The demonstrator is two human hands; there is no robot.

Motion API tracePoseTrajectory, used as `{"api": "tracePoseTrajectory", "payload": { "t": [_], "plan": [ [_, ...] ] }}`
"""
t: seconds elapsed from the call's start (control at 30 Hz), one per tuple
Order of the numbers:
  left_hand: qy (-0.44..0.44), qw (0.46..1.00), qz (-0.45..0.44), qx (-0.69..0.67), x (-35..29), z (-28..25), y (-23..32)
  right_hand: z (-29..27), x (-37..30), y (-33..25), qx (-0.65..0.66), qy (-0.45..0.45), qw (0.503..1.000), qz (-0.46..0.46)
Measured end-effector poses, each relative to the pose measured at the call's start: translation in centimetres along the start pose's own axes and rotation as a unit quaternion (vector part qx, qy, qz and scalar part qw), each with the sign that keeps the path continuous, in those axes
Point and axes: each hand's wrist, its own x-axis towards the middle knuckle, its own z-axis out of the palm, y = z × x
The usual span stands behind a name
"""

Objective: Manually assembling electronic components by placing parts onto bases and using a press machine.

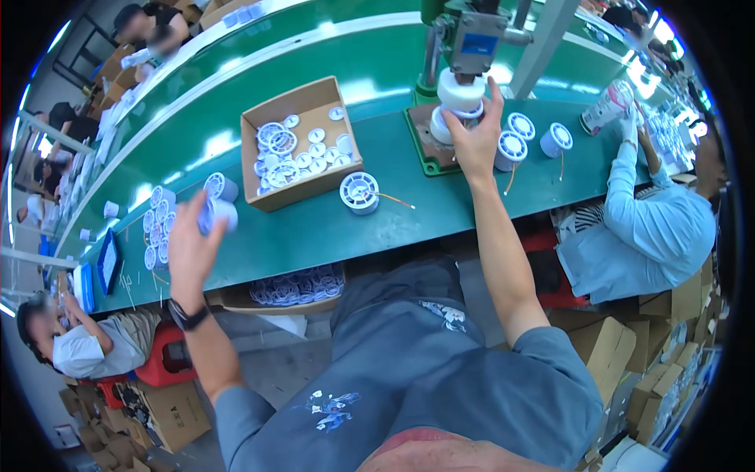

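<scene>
My right hand (476,141) is closed around a white cylindrical plastic housing (442,126) on the base of a green bench press (429,164). Just above it sits the press's thick white round pressing block (460,92). On the left, my left hand (193,244), slightly blurred, has its fingers curled at another white cylindrical housing (224,214). One more such housing (222,187) stands right behind that one, beside a group of several white housings (160,224). A slotted round housing with an orange wire (359,193) lies on the bench between my hands.
An open cardboard box (271,198) of white discs and rings stands mid-bench. Several wired housings (511,149) lie right of the press, near a printed cylindrical container (607,108). A co-worker in light blue (661,220) sits at right, another person (102,338) at left. Below the edge is a box of rings (297,288).
</scene>
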Motion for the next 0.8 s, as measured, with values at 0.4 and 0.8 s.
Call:
{"api": "tracePoseTrajectory", "payload": {
  "t": [0.4, 0.8],
  "plan": [
    [0.055, 0.993, -0.096, -0.043, -5.4, 8.8, 8.5, -8.7, -1.9, -3.7, -0.216, 0.123, 0.966, -0.066],
    [0.014, 0.966, -0.022, -0.259, -2.8, 10.9, 14.0, -17.4, -0.4, 4.0, -0.483, 0.022, 0.859, -0.168]
  ]
}}
